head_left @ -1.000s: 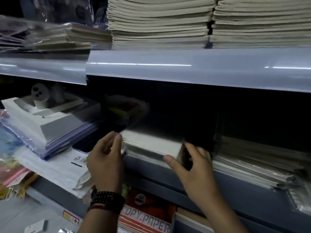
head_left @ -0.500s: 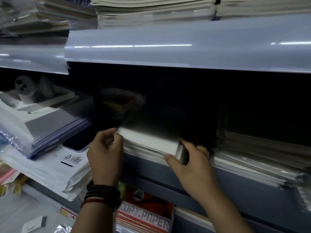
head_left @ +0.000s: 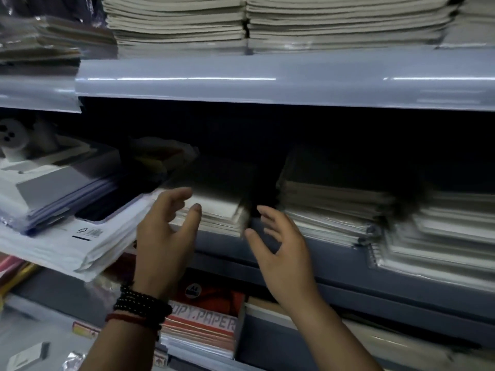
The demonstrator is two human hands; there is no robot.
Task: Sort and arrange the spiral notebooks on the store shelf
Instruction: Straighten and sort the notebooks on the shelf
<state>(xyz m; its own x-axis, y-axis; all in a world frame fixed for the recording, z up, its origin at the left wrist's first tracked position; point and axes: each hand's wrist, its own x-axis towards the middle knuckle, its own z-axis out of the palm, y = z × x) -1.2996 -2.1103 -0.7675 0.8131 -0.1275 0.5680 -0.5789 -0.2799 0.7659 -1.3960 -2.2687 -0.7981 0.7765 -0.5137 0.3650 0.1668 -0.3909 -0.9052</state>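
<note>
- Since prev. frame: both hands let go of the stack & drawn back off it.
- Left hand open, fingers spread, empty, just in front of the stack's left edge.
- Right hand open, empty, just right of its front corner.
- Stack left on the shelf, betw. the hands, slightly skewed.
- Next, prob.: edges to be squared w/ flat palms, pushed evenly, flush w/ the pile right of the right hand.

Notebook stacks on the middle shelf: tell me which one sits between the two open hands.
The small pale notebook stack, leftmost of three, lies between the left hand and right hand; the others sit farther right.
</note>
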